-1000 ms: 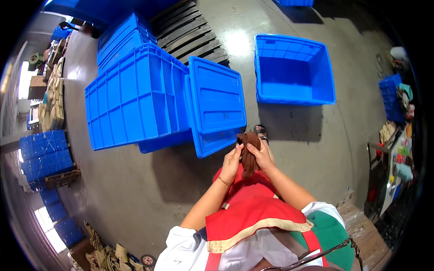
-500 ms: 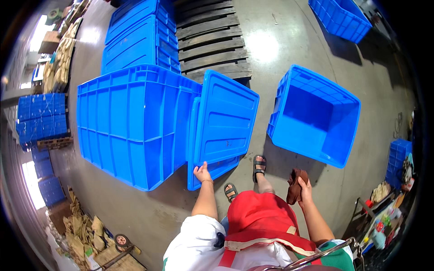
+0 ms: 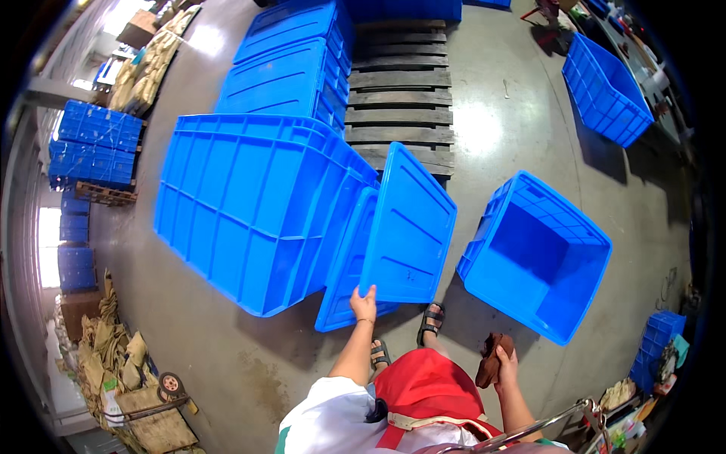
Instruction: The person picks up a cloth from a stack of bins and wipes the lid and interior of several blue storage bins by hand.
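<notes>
My left hand point(image 3: 364, 304) grips the lower left corner of a blue plastic lid point(image 3: 412, 223), which stands tilted on its edge. Behind it, a second blue lid point(image 3: 340, 291) leans by the side of a large blue ribbed crate point(image 3: 242, 219); the front lid partly covers it. In my right hand point(image 3: 508, 368) is a crumpled brown cloth point(image 3: 491, 362), held beside my red apron. Beyond that hand, an open blue crate point(image 3: 533, 250) rests on the floor, its inside bare.
A slatted wooden pallet point(image 3: 401, 98) lies ahead, beside lidded blue crates point(image 3: 272, 76). Another open crate point(image 3: 609, 94) stands far right. At lower left are a cart point(image 3: 159, 420) and piled tan sacks point(image 3: 106, 348). Cluttered shelving point(image 3: 635, 416) lines the lower right.
My left hand has closed on the front lid's corner, and that lid has swung away from the one behind. The whole view has shifted. The brown cloth stays in my right hand.
</notes>
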Demonstrator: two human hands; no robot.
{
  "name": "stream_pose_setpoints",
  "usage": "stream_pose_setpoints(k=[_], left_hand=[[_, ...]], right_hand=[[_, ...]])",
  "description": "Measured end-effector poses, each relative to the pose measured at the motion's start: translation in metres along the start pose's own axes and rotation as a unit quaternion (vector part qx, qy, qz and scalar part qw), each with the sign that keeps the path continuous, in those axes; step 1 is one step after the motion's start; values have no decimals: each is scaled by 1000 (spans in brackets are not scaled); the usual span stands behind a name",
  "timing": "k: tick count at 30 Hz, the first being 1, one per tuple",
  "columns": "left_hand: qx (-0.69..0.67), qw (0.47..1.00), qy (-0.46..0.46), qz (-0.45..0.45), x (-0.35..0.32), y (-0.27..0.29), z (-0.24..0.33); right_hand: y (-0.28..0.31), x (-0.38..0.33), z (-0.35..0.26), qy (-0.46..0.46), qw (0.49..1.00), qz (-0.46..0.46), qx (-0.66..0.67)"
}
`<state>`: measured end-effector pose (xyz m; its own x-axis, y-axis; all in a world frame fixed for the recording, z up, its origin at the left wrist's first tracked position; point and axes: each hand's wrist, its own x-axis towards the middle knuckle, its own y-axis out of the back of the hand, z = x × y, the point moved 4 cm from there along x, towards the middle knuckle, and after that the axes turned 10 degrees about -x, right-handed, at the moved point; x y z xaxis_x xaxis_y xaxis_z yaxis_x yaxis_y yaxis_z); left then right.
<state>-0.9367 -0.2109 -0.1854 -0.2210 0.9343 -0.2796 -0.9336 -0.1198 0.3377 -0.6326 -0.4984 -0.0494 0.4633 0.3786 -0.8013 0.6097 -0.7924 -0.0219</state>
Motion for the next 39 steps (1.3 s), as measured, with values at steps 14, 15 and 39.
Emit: stream_pose_setpoints(k=[14,15,39], left_hand=[[-470,869,-152,-43,-20,167,366],[-497,852,-157,-40,-17,186,377],[-583,806,86,-49,329,454,226]], right_hand=[[-78,-25,-92,259,964,-45,-31],[-87,-32,-111,288,956,-44,-21],[-889,-254,-44,799,313,-274,-434]])
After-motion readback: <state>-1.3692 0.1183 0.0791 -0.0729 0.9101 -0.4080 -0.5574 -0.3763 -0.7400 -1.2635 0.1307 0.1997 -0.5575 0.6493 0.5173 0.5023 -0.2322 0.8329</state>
